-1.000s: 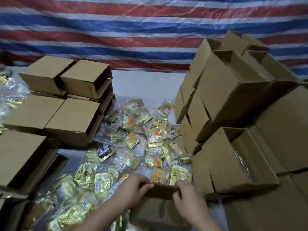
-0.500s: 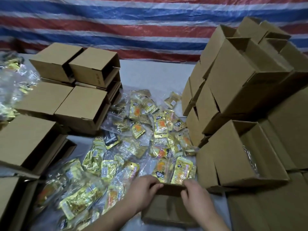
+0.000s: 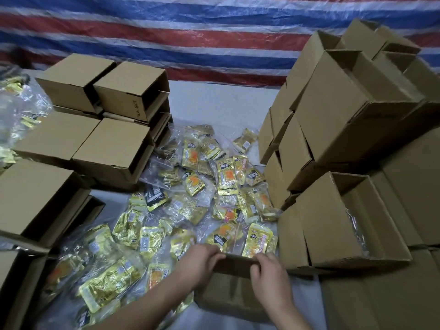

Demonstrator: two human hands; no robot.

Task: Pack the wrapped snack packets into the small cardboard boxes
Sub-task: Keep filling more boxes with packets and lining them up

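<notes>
Two hands are seen, the left hand (image 3: pixel 202 264) and the right hand (image 3: pixel 270 278), both placed on one small cardboard box (image 3: pixel 234 292) at the near edge. Six closed boxes are counted in the left-hand stack (image 3: pixel 112 151), with parts of others cut off at the frame edge. The open boxes (image 3: pixel 333 120) piled on the right cannot be counted exactly; at least eight are distinguished. The wrapped snack packets (image 3: pixel 226 177) lie heaped in overlapping layers, several dozen at least, too many and too blurred for an exact count. One striped tarpaulin (image 3: pixel 190 36) is shown behind.
</notes>
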